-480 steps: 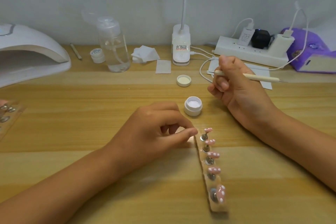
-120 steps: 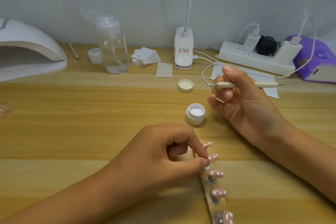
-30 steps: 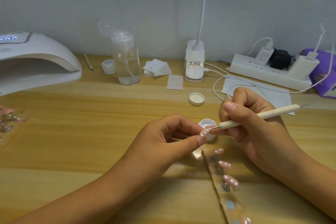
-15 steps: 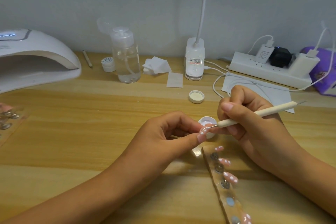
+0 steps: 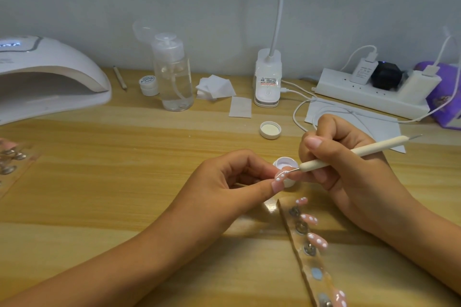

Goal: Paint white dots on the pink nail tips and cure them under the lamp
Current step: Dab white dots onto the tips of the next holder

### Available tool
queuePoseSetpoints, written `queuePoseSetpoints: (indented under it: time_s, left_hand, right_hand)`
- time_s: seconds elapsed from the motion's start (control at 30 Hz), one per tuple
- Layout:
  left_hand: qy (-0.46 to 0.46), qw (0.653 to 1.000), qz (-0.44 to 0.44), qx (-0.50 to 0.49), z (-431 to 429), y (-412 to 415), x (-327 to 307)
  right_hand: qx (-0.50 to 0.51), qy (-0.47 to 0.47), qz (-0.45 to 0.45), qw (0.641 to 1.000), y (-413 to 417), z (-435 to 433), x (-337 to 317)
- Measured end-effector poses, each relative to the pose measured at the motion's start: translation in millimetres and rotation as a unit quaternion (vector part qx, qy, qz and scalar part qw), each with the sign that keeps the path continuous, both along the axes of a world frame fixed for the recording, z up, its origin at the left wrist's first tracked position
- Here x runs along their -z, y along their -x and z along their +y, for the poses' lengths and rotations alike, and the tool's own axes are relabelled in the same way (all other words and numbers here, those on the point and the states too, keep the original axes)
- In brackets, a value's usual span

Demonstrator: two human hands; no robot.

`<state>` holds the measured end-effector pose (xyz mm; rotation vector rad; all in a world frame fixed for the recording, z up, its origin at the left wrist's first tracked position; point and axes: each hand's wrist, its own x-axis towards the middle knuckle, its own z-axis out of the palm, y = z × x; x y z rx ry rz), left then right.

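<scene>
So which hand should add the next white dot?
Right hand: it grips the cream dotting pen, whose metal tip is at the dotted pink nail tip pinched by the left hand.

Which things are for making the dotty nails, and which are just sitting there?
For the job: left hand, held pink nail tip, right hand, dotting tool, open white paint pot, strip of dotted tips, curing lamp.
Just lying about: pump bottle, cotton pads, small closed jar, power strip.
</scene>
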<state>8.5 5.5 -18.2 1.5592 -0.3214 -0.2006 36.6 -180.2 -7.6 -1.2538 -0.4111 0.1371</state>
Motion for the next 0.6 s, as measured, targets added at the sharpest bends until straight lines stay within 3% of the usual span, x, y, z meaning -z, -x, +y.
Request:
queuePoseSetpoints:
  time_s: [0.6]
  left_hand:
    - [-0.005,1.000,-0.001,-0.004,-0.1,0.2,-0.7]
  right_hand:
    - [0.008,0.006,0.013,1.000,0.3,-1.2,0.7]
